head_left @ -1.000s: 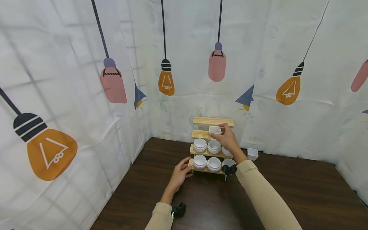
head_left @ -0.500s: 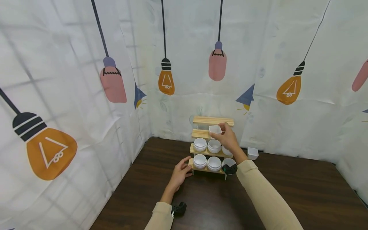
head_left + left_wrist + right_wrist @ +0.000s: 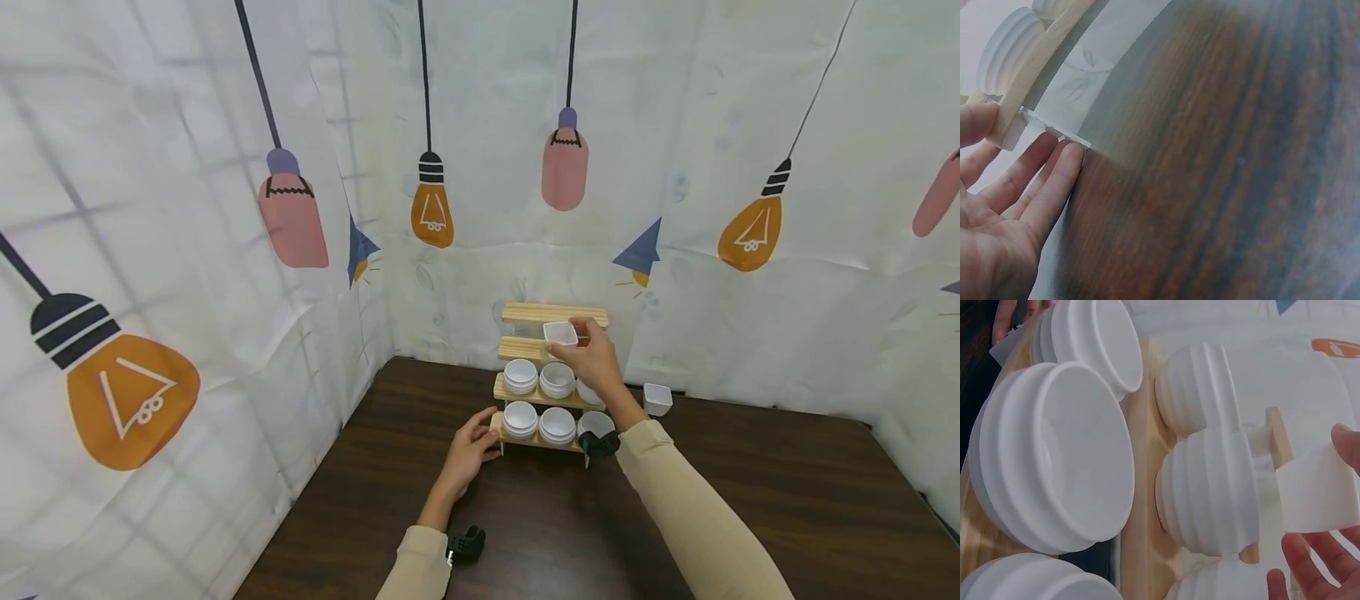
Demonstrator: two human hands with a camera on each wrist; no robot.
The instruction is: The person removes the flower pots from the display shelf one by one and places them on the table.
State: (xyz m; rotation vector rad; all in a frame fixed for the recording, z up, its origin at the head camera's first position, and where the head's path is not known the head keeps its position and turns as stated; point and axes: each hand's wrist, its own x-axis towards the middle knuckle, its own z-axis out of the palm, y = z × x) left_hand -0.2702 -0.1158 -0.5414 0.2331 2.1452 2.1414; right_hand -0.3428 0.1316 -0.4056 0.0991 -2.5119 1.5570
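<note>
My right hand (image 3: 594, 358) pinches a small square white bowl (image 3: 559, 334) in front of the third shelf, just below the top one. In the right wrist view, fingertips lie along two sides of that square bowl (image 3: 1321, 490). My left hand (image 3: 465, 458) holds the left end of the lowest shelf of a tiered wooden stand (image 3: 551, 312). In the left wrist view, one digit lies on the board's end (image 3: 1013, 128) and other fingers touch the clear leg below. White ribbed round bowls (image 3: 520, 419) stand in stacks on the two lower shelves.
Another square white bowl (image 3: 657, 400) stands on the dark wooden table (image 3: 772, 483), right of the stand. White cloth printed with lamps (image 3: 495, 267) hangs close behind the stand and along the left side. My right forearm (image 3: 686, 500) passes over the table's right half.
The right hand and its square bowl have shifted very slightly upward. The left hand stays at the lowest shelf's end.
</note>
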